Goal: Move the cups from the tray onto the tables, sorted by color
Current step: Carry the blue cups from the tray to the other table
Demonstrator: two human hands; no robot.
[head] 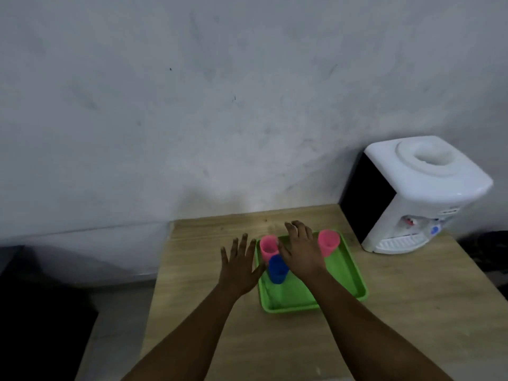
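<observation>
A green tray (343, 279) lies on a wooden table (209, 325). On it stand two pink cups, one at the far left (268, 247) and one at the far right (328, 242), and a blue cup (277, 269) just in front of the left pink one. My left hand (239, 266) hovers with fingers spread just left of the tray, close to the blue cup. My right hand (301, 250) reaches over the middle of the tray between the pink cups, fingers relaxed, holding nothing. Whatever lies beneath it is hidden.
A white water dispenser (417, 193) stands on the table's far right corner, close to the tray. A grey wall runs behind the table. A dark object (33, 312) sits low at the left, across a gap of floor.
</observation>
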